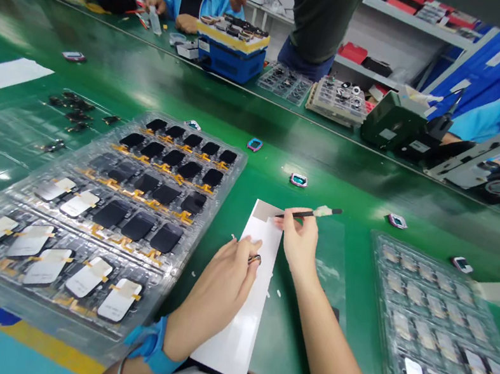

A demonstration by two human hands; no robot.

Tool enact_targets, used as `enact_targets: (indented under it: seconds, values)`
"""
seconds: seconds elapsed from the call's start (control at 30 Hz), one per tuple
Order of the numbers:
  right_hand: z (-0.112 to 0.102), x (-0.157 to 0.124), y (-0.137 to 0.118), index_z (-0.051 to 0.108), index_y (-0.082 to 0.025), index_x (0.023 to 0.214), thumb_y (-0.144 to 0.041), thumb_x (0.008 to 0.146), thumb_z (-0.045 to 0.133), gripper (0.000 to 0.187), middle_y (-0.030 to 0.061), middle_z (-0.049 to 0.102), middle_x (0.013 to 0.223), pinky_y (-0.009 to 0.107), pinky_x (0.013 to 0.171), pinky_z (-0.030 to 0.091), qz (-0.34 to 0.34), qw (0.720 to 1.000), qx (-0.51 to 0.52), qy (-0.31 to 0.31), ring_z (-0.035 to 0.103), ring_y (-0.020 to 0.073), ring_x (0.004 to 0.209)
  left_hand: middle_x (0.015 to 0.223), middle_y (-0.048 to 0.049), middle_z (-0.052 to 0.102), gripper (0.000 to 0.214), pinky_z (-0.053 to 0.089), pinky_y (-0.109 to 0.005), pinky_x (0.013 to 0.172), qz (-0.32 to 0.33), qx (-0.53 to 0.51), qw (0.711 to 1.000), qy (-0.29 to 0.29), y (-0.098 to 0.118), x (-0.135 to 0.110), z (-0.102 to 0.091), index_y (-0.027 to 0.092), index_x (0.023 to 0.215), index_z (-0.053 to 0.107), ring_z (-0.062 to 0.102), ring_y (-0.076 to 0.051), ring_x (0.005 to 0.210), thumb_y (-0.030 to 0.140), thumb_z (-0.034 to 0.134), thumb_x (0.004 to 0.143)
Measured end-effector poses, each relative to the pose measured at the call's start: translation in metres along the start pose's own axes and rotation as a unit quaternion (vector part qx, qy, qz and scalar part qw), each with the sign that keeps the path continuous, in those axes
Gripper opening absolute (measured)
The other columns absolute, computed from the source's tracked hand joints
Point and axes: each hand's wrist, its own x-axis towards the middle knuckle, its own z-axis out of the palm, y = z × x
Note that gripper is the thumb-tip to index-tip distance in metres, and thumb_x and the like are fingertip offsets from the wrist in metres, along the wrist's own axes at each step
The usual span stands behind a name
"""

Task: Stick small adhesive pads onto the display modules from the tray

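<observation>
Fingers bent, my left hand (225,276) rests over a long white sheet (242,340) and pinches a small dark part (256,259), mostly hidden by the fingers. My right hand (299,241) is closed round a thin black tweezers-like tool (300,214) with a pale wrapping near its rear end. The tool points left, toward a grey-beige patch (266,211) at the sheet's far end. Left of my hands lies a clear plastic tray (206,218) with rows of black display panels (139,227) on orange flex cables; several nearer ones show white backs.
Another clear tray (377,248) with pale rectangular pieces stands at right. Small watch-like cases, one a pink-edged case (299,181), line the green bench (239,191). Dark small parts (77,111) lie far left. Across the bench are a blue box (235,63), stacked trays and other people.
</observation>
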Motion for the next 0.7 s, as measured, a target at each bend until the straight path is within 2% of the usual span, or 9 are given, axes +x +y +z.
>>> enact_targets:
  seconds: [0.17,0.57,0.7]
  values:
    - [0.0004,0.0004,0.0107,0.054,-0.021,0.087,-0.057,0.074,0.072,0.042,-0.0025,0.064,0.074,0.034,0.066,0.063,0.008,1.000,0.013,0.001,0.073,0.0179,0.065,0.130,-0.0177,0.066,0.012,0.033,-0.052,0.117,0.008,0.045,0.999,-0.018,-0.0001,0.0030,0.0000,0.018,0.107,0.044,0.060,-0.024,0.125,0.012,0.037,0.101]
    - [0.0005,0.0006,0.0130,0.056,-0.021,0.084,-0.054,0.071,0.077,0.042,-0.0009,0.067,0.068,0.033,0.066,0.062,0.008,0.999,0.046,-0.006,0.073,0.0182,0.064,0.135,-0.0188,0.064,0.010,0.031,-0.052,0.118,0.017,0.077,0.996,-0.029,-0.0004,0.0027,-0.0006,0.020,0.104,0.042,0.058,-0.023,0.129,0.012,0.036,0.101]
    - [0.0006,-0.0020,0.0067,0.057,-0.020,0.082,-0.052,0.070,0.079,0.041,0.0004,0.070,0.070,0.034,0.068,0.062,0.015,0.997,0.064,-0.029,0.072,0.0174,0.065,0.135,-0.0176,0.063,0.011,0.030,-0.053,0.118,0.016,0.069,0.997,-0.027,-0.0001,0.0023,-0.0012,0.020,0.105,0.043,0.058,-0.023,0.128,0.013,0.036,0.102]
